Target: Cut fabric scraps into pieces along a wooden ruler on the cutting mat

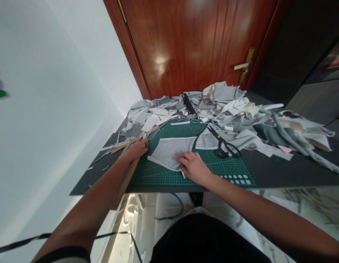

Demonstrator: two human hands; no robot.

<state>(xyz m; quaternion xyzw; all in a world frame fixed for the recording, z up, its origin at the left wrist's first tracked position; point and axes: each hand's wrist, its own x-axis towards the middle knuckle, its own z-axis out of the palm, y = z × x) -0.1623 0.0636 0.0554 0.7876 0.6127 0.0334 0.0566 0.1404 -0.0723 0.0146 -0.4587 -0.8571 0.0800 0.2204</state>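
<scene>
A light grey fabric piece (169,151) with pale edges lies on the green cutting mat (155,179). My right hand (196,167) rests on its near right edge, fingertips lying on the cloth. A short white strip (183,175) pokes out by my right thumb. Left of the fabric, my left hand (138,149) is closed over a wooden ruler (128,177), which slants down past the table's front edge. Right of the fabric, black scissors (222,144) lie partly on a second grey fabric piece (206,140), blades pointing away.
Heaped grey and white fabric scraps (226,98) cover the back and right of the dark table (268,171). Another wooden strip (118,148) and thin offcuts lie at the left. A brown door (191,47) stands behind, a white wall (62,91) to the left.
</scene>
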